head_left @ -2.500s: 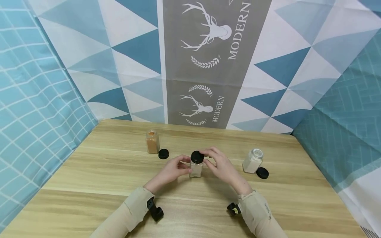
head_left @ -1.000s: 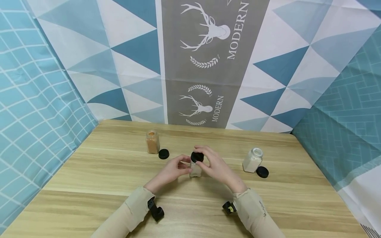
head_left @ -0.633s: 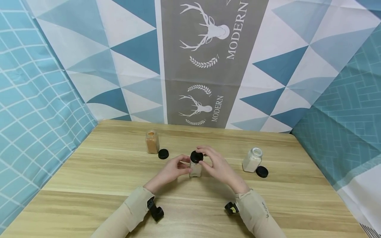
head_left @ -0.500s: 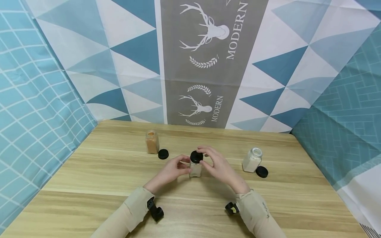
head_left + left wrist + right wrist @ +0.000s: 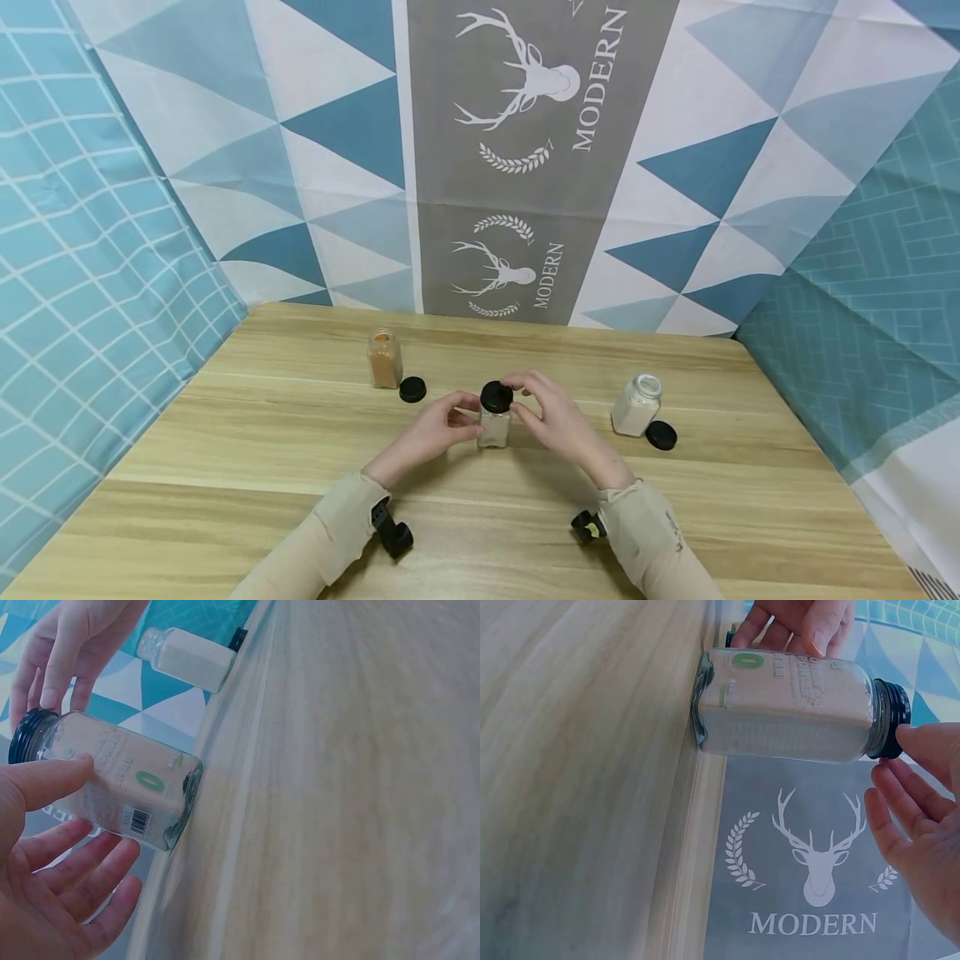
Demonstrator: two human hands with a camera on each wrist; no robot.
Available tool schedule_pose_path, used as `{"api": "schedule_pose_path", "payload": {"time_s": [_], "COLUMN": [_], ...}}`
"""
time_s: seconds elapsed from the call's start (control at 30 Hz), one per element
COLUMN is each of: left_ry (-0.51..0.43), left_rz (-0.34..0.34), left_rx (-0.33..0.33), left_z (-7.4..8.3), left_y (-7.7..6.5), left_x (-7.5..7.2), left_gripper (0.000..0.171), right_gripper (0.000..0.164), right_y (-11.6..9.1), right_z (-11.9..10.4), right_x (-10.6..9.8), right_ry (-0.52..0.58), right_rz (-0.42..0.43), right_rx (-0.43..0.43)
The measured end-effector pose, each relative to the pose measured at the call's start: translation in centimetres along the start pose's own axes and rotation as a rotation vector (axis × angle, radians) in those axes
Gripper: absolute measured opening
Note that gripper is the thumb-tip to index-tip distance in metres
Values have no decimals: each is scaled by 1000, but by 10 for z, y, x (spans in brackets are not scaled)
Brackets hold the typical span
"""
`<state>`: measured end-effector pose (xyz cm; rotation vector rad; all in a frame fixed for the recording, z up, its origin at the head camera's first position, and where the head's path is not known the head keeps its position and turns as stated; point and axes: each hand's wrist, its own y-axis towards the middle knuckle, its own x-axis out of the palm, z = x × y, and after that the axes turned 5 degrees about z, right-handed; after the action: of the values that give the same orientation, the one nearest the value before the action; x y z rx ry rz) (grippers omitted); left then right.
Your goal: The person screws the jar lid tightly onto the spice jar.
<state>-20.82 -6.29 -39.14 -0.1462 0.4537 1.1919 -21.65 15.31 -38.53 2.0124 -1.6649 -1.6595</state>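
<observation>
A clear glass jar (image 5: 494,430) of pale powder, with a black screw lid (image 5: 497,397) on its neck, stands upright mid-table. My left hand (image 5: 439,427) holds its body from the left, thumb on the near side; in the left wrist view, the other fingers of that left hand (image 5: 75,881) are spread beside the glass. From the right, my right hand (image 5: 558,429) has thumb and fingertips at the lid's rim. In the right wrist view, the thumb of the right hand (image 5: 922,802) touches the black lid (image 5: 891,720); part of the index finger is hidden.
An open jar of orange powder (image 5: 385,362) stands at the back left, a black lid (image 5: 412,389) beside it. To the right are an open jar of white powder (image 5: 637,407) and another black lid (image 5: 662,435). Patterned cloth (image 5: 345,167) hangs behind the wooden table (image 5: 247,450).
My right hand reached leftward over the lid, then drew back right, its fingertips staying at the rim. My left hand and the jar have stayed in place.
</observation>
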Motion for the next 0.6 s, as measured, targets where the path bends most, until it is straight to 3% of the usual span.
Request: {"api": "schedule_pose_path", "payload": {"time_s": [0.23, 0.47, 0.6], "left_ry": [7, 6, 12], "left_rz": [6, 13, 15], "left_rx": [-3, -4, -6], "left_z": [-2, -31, -38], "left_y": [1, 11, 14], "left_x": [1, 7, 7], "left_gripper": [37, 41, 41], "right_gripper": [31, 22, 20], "right_y": [-1, 0, 0], "right_z": [2, 3, 3], "right_x": [-1, 1, 1], "right_ry": [-12, -7, 5], "right_rz": [6, 10, 3], "right_rx": [17, 1, 2]}}
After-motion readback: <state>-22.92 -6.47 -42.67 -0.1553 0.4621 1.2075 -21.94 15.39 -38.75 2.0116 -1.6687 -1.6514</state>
